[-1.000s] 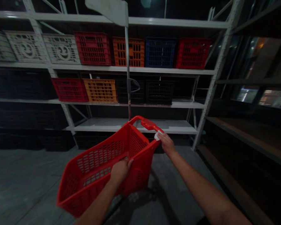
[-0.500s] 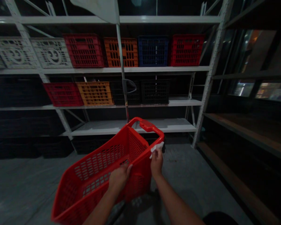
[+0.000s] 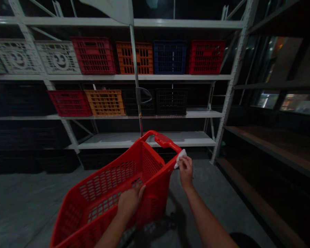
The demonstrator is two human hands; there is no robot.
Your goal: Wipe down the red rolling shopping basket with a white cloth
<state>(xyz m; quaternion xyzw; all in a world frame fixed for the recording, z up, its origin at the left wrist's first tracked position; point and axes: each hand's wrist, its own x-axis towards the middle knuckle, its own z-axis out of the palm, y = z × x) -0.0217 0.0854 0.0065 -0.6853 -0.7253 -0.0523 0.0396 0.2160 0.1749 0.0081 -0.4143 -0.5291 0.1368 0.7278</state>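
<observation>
A red plastic shopping basket [image 3: 108, 193] with a red handle [image 3: 162, 140] is tilted in front of me above the grey floor. My left hand [image 3: 129, 203] is closed over its near rim and holds it up. My right hand [image 3: 186, 168] pinches a small white cloth [image 3: 180, 156] and presses it against the basket's right rim, just below the handle.
Grey metal shelving [image 3: 144, 77] carries white, red, orange, blue and black crates. A thin pole with a black grip [image 3: 142, 96] rises behind the basket. Dark wooden shelves [image 3: 274, 144] run along the right. Grey concrete floor [image 3: 23, 206] lies to the left.
My right hand with the white cloth slid down along the basket's right rim, then back up toward the handle. My left hand kept its hold, and the basket shifted slightly.
</observation>
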